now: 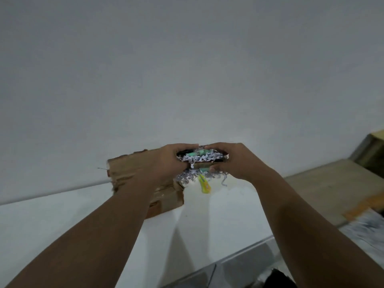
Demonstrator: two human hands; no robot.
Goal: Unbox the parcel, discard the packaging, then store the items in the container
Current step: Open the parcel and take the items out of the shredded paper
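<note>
Shredded paper [200, 158] around teal items [194, 153] lay crosswise at frame centre, where we clasped it with curled fingers, left hand [171, 162] and right hand [233, 161] at opposite ends, cardboard box [128, 170] just left.

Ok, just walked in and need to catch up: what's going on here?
A person is unpacking a parcel. The left grip and right grip hold a clump of shredded paper filler with teal items in it, above the white table. The torn cardboard box sits behind the left forearm; a yellow object shows just below the clump.
</note>
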